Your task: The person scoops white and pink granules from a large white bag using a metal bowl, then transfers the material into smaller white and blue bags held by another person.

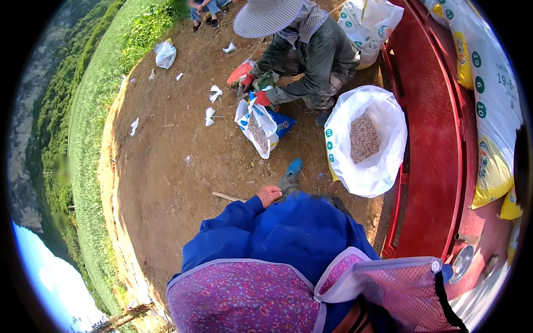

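Observation:
My left hand [269, 195] hangs in front of my body at the end of a blue sleeve. Its fingers are curled closed, and what they hold, if anything, is hidden. A thin wooden stick [226, 196] shows beside that sleeve; whether it reaches the hand I cannot tell. Of my right hand [448, 259] only a sliver of skin shows by a blue cuff, next to a metal bowl [462, 263] at the red truck. Ahead to the right stands a large open white sack [340, 150] with pinkish-grey granules [364, 137] inside.
A crouching co-worker [327, 61] in red gloves holds a blue-and-white bag [284, 123] of granules. The red truck bed [425, 139] runs along the right, carrying full fertilizer sacks [494, 105]. White plastic scraps [215, 93] lie on the dirt. Another person [205, 8] sits far off.

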The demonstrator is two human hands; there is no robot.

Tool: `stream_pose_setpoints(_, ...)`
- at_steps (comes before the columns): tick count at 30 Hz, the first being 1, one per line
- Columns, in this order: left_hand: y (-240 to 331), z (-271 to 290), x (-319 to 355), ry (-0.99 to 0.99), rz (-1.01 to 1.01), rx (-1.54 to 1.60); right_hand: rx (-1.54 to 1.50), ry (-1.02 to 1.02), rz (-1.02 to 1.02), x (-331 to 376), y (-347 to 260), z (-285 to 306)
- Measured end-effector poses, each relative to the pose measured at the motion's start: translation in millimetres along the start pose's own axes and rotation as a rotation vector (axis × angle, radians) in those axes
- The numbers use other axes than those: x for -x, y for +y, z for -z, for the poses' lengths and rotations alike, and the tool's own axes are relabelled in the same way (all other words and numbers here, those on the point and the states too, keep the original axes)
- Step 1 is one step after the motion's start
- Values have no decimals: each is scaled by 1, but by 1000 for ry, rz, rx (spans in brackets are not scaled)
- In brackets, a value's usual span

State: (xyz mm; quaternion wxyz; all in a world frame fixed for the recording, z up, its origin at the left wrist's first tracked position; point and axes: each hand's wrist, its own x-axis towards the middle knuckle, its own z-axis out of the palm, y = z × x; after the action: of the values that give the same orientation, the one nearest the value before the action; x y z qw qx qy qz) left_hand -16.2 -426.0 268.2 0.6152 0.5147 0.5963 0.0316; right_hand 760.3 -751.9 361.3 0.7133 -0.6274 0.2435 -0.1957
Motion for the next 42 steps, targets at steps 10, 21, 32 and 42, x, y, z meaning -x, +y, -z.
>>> stream_pose_setpoints(10,102,38,-44,-136,-279,-211,118,-63,105,150,-22,47)
stream_pose_setpoints(21,282,-55,13,-1281,-705,164,345,-377,712,451,62,-110)
stream_pose_setpoints(32,290,-17,67,-1228,-1366,-57,1167,-499,846,489,127,-82)
stream_pose_setpoints(42,256,40,36,-1962,-332,191,-386,-529,-304,372,14,-89)
